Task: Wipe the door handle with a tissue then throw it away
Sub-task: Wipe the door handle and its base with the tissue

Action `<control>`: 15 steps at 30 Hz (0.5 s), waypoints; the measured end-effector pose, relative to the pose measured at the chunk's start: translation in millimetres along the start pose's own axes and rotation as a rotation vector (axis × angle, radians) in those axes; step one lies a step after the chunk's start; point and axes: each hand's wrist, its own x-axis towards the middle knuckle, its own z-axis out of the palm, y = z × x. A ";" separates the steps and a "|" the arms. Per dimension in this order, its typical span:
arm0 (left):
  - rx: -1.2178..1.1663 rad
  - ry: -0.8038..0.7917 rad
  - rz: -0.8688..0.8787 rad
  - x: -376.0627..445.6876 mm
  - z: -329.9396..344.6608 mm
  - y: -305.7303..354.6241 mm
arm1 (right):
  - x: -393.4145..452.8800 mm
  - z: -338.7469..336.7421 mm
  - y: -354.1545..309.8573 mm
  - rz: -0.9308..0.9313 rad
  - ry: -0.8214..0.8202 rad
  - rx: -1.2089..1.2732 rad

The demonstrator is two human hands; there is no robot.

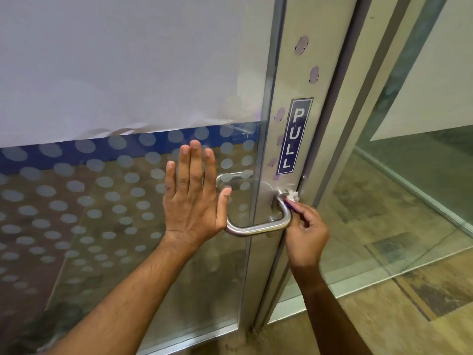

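Observation:
A curved steel door handle (256,229) juts from the metal frame of a glass door (115,213). My left hand (193,193) lies flat against the glass just left of the handle, fingers straight and pointing up. My right hand (304,239) pinches a small crumpled white tissue (291,195) and presses it against the handle's upper right end, where it joins the frame. Most of the tissue is hidden by my fingers.
A blue PULL sticker (294,137) runs down the metal door frame (286,73) above the handle. The glass carries frosted dots and a white paper sheet (115,60) above. To the right stands another glass panel (422,149), with tiled floor (409,303) below.

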 end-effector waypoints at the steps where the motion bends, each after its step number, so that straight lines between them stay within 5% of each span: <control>1: -0.002 -0.001 0.002 0.0 -0.1 0.1 | -0.5 0.9 -3.1 0.132 0.021 0.094; 10: -0.021 -0.009 0.000 0.2 -0.8 0.0 | -2.8 12.2 -25.5 0.998 0.095 0.959; 12: -0.027 -0.013 -0.001 0.3 -1.7 -0.2 | -2.5 14.3 -30.0 1.082 0.139 1.068; 15: -0.033 -0.013 0.003 0.0 -2.9 -0.5 | -2.3 16.8 -31.4 0.981 0.142 0.869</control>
